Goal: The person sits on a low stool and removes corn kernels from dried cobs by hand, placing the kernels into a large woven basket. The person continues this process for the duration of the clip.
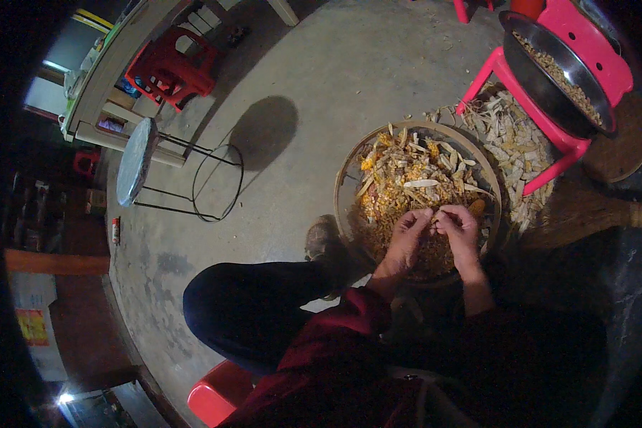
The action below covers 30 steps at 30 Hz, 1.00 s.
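A round shallow woven basket stands on the floor before me, filled with yellow corn kernels, pale dry pods or husks and some orange pieces of corn cob. Over its near right part my left hand and my right hand meet, fingertips close together. A small brownish piece shows between the fingertips; what it is, and which hand grips it, I cannot tell.
A pink plastic chair on the right bears a dark metal basin of pale pods. Loose dry pods lie heaped under it. To the left are a stool with a covered seat, red stacked stools and a table.
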Available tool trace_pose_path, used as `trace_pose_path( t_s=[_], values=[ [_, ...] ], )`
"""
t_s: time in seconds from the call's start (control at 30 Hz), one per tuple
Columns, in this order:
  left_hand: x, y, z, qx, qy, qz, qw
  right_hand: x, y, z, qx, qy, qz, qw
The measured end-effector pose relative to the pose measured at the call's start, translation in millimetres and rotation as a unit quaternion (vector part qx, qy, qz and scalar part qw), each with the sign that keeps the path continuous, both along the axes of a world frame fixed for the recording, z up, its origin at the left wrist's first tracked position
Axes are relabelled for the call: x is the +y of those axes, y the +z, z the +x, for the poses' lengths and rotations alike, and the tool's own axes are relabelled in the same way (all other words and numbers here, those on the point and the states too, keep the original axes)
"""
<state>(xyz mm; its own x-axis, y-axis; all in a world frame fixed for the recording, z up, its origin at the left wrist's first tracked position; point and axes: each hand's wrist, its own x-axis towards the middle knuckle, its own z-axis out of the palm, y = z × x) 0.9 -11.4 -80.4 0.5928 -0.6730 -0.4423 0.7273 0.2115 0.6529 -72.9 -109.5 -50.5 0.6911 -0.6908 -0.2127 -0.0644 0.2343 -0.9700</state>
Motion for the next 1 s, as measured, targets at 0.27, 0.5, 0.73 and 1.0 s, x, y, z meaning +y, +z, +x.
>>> trace_pose_path(
  t_s=[0.27,0.5,0.73,1.0],
  values=[
    [1.3,-5.5,-8.3,-0.146,-0.033,0.064,0.987,-7.8,-21.7,-7.8,0.087,0.027,0.046,0.995],
    [2.7,-19.2,-9.6,-0.367,-0.067,0.105,0.922,-14.3,-23.1,-11.1,0.097,0.013,0.125,0.987],
    [1.9,-18.6,-11.8,-0.278,-0.042,0.116,0.953,-0.4,-35.3,-9.1,0.064,-0.012,0.03,0.997],
    [3.0,-9.6,-9.7,0.095,-0.071,0.069,0.991,14.0,-31.3,-3.9,0.12,0.043,-0.264,0.956]
  ],
)
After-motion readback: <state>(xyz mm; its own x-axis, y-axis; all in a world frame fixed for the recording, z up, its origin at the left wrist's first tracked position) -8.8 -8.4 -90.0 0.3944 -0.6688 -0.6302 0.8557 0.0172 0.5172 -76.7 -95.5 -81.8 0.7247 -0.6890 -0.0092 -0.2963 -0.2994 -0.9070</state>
